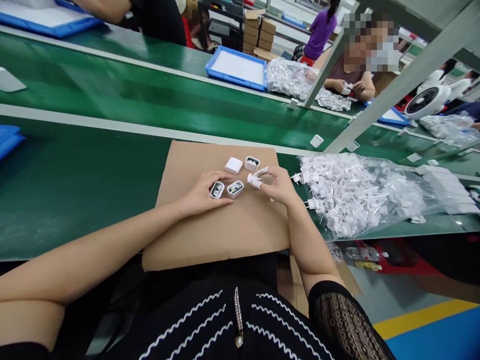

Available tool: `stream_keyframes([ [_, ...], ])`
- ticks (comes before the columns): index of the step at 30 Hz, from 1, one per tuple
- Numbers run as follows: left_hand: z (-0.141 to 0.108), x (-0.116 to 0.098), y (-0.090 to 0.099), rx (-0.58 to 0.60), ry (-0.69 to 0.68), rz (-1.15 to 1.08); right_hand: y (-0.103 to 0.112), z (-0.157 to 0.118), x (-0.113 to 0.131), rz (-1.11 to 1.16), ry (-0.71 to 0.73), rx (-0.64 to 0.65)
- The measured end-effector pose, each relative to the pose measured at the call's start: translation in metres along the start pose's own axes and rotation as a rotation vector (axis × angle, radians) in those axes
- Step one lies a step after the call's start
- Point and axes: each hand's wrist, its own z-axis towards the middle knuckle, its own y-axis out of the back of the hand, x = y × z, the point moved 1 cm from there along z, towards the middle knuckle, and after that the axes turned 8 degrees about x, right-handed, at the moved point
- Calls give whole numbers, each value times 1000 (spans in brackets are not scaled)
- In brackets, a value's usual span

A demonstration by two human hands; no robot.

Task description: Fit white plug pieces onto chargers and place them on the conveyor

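Note:
My left hand (202, 194) curls round an open white charger housing (217, 190), with green circuit board showing inside it. Close to its fingertips stands a second open charger housing (235, 189). Between the thumb and fingers of my right hand (278, 185) is a small white plug cap with metal pins (255, 180), held just above the cardboard sheet (217, 235). Farther back on that sheet are a closed white charger (233, 165) and another open charger housing (252, 163).
A clear bag of white plug parts (360, 195) lies right of the cardboard, with white blocks (446, 187) beyond it. Behind runs a green belt (150, 95) carrying scattered white pieces. A slanted metal post (397, 82) rises at right. A co-worker (348, 80) sits opposite.

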Motion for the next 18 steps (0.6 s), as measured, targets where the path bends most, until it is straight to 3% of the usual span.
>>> stream_keyframes([
  [4, 2, -10, -4, -78, 65, 183, -8, 3, -3, 447, 61, 63],
  [7, 5, -22, -11, -88, 16, 259, -10, 3, -2, 666, 30, 169],
  [10, 9, -27, -18, -69, -36, 247, -11, 3, 0, 775, -30, 248],
  [13, 12, -25, -23, -45, 0, 231, -12, 4, -1, 826, -96, 262],
  [18, 11, -16, -18, -22, -57, 254, -14, 6, -6, 787, -145, 269],
])
